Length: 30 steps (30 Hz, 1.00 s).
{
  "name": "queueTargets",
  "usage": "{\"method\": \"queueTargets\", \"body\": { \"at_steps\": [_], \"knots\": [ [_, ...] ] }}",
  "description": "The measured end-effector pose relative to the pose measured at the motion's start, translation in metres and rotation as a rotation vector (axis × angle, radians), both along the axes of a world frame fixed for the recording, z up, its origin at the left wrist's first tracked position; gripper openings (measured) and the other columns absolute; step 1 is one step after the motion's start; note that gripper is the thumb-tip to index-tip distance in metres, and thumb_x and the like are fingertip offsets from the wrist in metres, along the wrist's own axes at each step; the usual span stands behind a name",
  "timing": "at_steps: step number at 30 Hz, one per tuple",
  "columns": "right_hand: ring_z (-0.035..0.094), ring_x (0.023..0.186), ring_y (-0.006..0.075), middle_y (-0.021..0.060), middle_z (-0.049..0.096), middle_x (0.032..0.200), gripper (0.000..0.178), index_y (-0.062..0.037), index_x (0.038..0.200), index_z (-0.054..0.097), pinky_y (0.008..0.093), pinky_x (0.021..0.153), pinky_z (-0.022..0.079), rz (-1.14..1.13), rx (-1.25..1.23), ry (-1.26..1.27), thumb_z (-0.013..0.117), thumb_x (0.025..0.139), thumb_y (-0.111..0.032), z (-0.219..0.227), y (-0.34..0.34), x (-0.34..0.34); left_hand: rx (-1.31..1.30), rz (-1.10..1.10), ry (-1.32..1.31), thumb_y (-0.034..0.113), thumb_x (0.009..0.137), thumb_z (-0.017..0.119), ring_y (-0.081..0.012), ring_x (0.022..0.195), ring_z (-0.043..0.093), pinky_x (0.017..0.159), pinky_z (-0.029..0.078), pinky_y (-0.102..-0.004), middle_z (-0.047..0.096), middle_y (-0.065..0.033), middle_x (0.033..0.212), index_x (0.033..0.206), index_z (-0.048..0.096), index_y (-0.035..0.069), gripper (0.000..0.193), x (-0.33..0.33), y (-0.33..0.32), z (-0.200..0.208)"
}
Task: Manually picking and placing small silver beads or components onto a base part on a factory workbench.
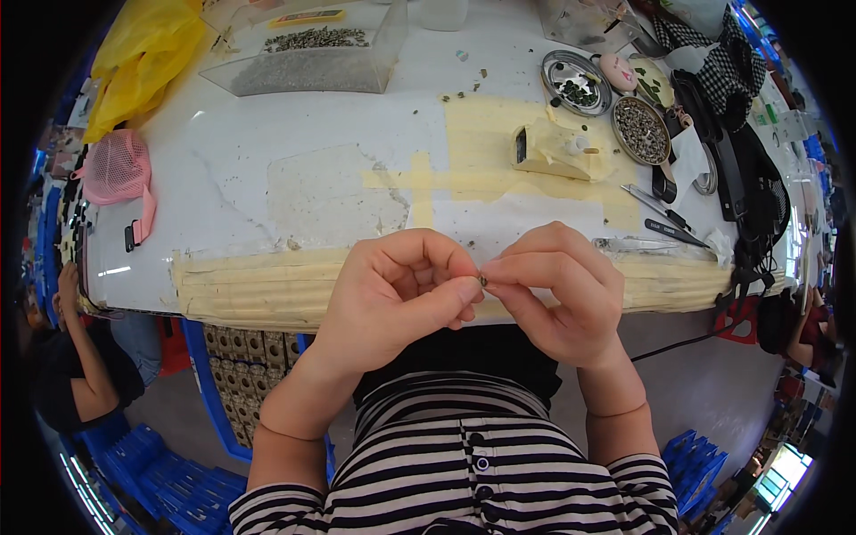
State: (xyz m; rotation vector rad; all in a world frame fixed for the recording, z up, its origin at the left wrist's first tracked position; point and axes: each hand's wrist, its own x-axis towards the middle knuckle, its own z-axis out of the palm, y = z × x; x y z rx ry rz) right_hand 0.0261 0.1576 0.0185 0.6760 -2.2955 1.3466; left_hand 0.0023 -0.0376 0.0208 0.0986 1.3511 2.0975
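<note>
Just over the taped front edge of the table, my left hand [401,290] and my right hand [562,290] meet fingertip to fingertip. Between them is a tiny dark metallic part [483,280], too small to name. Thumb and forefinger of each hand pinch at it, and both hands look closed on it. Behind them on the table stands a small block wrapped in cream tape [562,152]. Tweezers [675,233] and a pointed tool [654,205] lie to the right of my right hand. A round dish of small metal parts [640,131] sits farther back.
A clear bin [308,76] of small parts stands at the far left, near a yellow plastic bag [143,62] and a pink mesh pouch [118,168]. Another round tin [576,82] holds dark pieces. Below the table is a blue crate [207,379]; another person's arm [85,352] shows at left.
</note>
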Motion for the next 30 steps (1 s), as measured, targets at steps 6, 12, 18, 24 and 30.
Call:
{"method": "queueTargets", "body": {
  "at_steps": [6,12,18,24,30],
  "knots": [
    [0.064,0.071,0.0164,0.0073,0.066,0.082,0.014,-0.0012,0.091,0.068,0.0259,0.064,0.051,0.024,-0.185,-0.284,0.073,0.078,0.004,-0.006,-0.003,0.004,-0.175,0.204,0.391,-0.004,0.084,0.067,-0.0106,0.073,0.063,0.064,0.051,-0.0225,0.067,-0.0059,0.081,0.093,0.063,-0.002,0.010,0.010,0.006,-0.006],
    [0.063,0.073,0.0111,0.0060,0.067,0.084,0.013,0.0007,0.095,0.067,0.0241,0.067,0.050,0.097,-0.535,-0.862,0.071,0.083,0.000,0.000,0.002,0.010,-0.513,0.205,1.122,-0.007,0.078,0.071,-0.0120,0.071,0.064,0.067,0.052,-0.0239,0.067,-0.0071,0.083,0.087,0.066,0.000,0.012,0.001,0.004,-0.007],
    [0.063,0.071,0.0151,0.0062,0.067,0.083,0.022,-0.0017,0.097,0.070,0.0263,0.061,0.050,-0.020,-0.079,-0.126,0.076,0.076,0.001,-0.003,0.001,0.003,-0.054,0.104,0.035,-0.002,0.086,0.065,-0.0093,0.066,0.062,0.059,0.050,-0.0216,0.066,-0.0052,0.078,0.091,0.063,-0.001,0.006,0.003,0.001,0.000],
    [0.063,0.069,0.0190,0.0056,0.066,0.081,0.024,-0.0033,0.091,0.070,0.0285,0.056,0.049,-0.007,0.061,0.133,0.079,0.069,0.001,-0.005,-0.001,-0.003,-0.020,0.023,-0.014,0.002,0.089,0.064,-0.0085,0.066,0.063,0.060,0.051,-0.0200,0.066,-0.0057,0.078,0.091,0.063,-0.001,0.004,-0.001,-0.003,0.000],
    [0.062,0.068,0.0184,0.0060,0.064,0.079,0.019,-0.0025,0.087,0.067,0.0280,0.057,0.048,-0.011,0.010,0.030,0.078,0.071,0.001,-0.005,-0.002,-0.002,-0.084,0.160,0.160,-0.004,0.085,0.066,-0.0088,0.066,0.061,0.059,0.050,-0.0210,0.066,-0.0044,0.079,0.090,0.063,-0.001,0.007,0.008,0.006,0.000]
  ]
}}
